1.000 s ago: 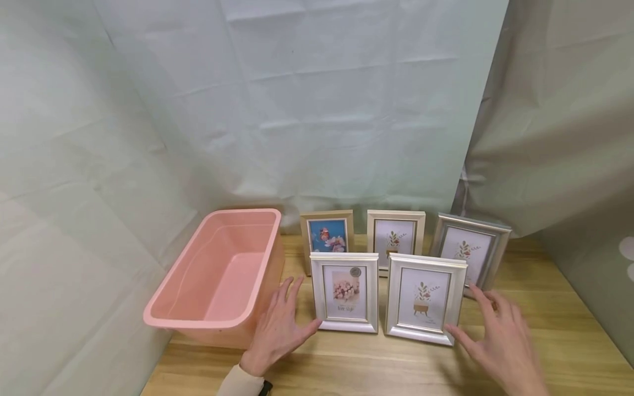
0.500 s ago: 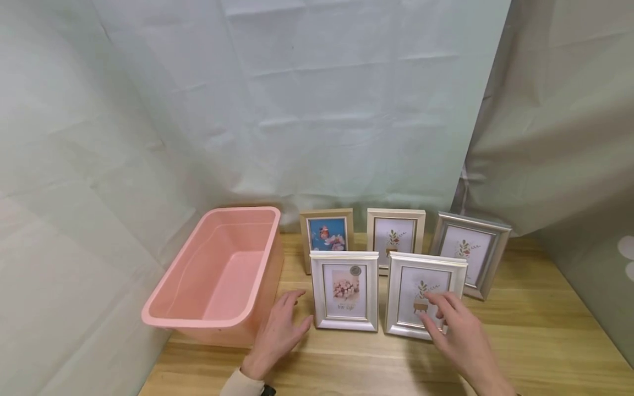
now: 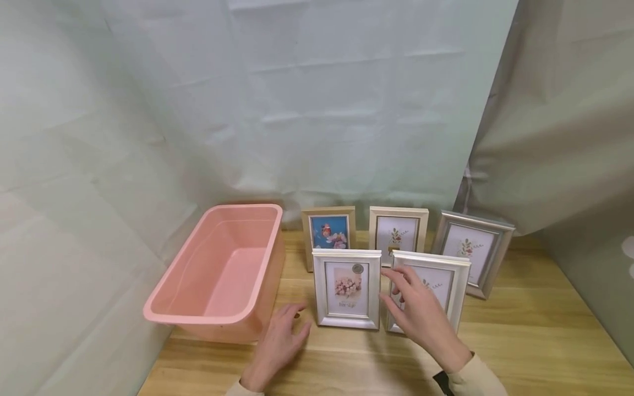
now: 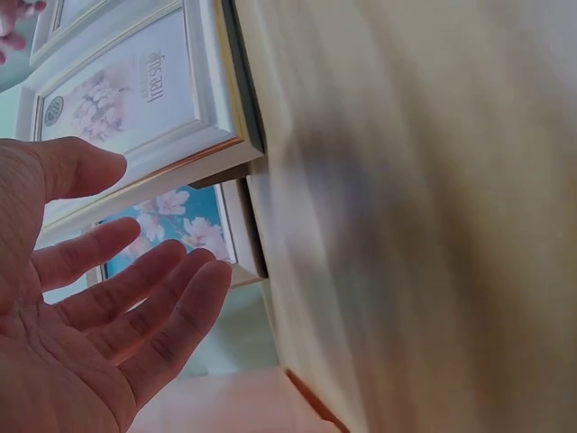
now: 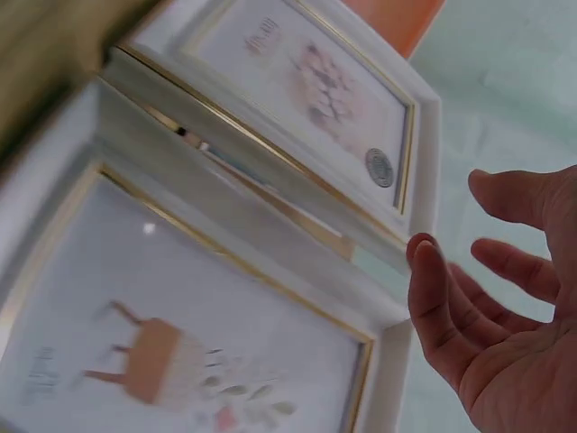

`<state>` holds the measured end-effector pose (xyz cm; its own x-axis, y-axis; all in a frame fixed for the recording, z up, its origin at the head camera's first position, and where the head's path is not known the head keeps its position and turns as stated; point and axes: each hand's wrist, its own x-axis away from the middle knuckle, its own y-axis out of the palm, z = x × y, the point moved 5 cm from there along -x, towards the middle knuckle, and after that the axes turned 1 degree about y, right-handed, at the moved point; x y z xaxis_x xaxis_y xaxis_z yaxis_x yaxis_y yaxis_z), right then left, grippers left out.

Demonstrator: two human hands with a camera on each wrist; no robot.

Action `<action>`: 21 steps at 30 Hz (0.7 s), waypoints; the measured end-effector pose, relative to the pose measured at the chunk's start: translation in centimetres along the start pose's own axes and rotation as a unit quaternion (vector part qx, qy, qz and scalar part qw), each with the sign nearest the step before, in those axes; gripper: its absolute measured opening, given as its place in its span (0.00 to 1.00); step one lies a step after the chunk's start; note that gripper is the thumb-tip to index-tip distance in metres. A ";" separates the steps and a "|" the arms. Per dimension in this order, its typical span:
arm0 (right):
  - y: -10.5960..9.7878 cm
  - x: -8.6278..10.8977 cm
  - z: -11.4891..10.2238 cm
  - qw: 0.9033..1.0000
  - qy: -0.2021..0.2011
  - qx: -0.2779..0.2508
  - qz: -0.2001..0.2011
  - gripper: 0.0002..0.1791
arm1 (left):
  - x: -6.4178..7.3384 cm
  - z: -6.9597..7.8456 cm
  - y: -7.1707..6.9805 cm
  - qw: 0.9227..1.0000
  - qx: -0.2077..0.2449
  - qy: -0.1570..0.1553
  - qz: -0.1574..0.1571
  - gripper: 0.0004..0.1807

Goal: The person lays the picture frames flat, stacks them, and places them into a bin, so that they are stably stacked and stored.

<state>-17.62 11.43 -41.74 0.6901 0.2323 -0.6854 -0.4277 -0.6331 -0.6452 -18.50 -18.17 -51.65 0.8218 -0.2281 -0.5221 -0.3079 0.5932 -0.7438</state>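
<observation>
A silver-white photo frame [image 3: 348, 289] with a pink flower picture stands upright at the front. My right hand [image 3: 421, 316] reaches in from the right, its fingertips at that frame's right edge and nothing in its grasp. Behind the hand, and partly hidden by it, stands a second silver-white photo frame [image 3: 441, 280] with a potted-plant picture. In the right wrist view the right-hand fingers [image 5: 433, 289] are spread near the frame corners. My left hand [image 3: 279, 341] is left of the flower frame, fingers loosely bent and holding nothing; the left wrist view shows its open palm [image 4: 54, 361].
A pink plastic basin [image 3: 269, 269] stands at the left, close to my left hand. Behind the front frames are a gold frame [image 3: 352, 225] with a blue picture, a cream frame [image 3: 422, 231] and a tilted grey-silver frame [image 3: 502, 247]. A pale cloth [image 3: 322, 110] hangs behind.
My right hand has moved left across the plant-picture frame, from its right side to the flower frame's right edge. My left hand has drawn slightly back from the flower frame. The frames stay put.
</observation>
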 end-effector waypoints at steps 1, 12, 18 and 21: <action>0.1 -0.4 -0.1 1.000 -0.001 0.001 -0.005 0.31 | 0.3 -0.2 0.1 1.000 0.001 0.007 0.007 0.18; 1.5 -4.4 0.1 0.995 0.009 0.026 -0.098 0.37 | 1.7 -0.9 0.3 0.999 0.031 0.003 0.024 0.15; 2.4 -5.0 0.3 0.989 0.030 0.028 -0.144 0.33 | 1.8 -1.1 0.4 0.999 0.024 -0.027 0.009 0.14; 2.6 -5.2 0.4 0.987 0.033 0.027 -0.154 0.31 | 1.6 -1.0 0.5 0.999 0.023 -0.045 -0.002 0.13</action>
<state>-22.57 8.90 -40.01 0.8282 0.3574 -0.4317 -0.2206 -0.5002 -0.8373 -17.79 -19.08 -53.28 0.8631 -0.1624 -0.4782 -0.2839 0.6271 -0.7254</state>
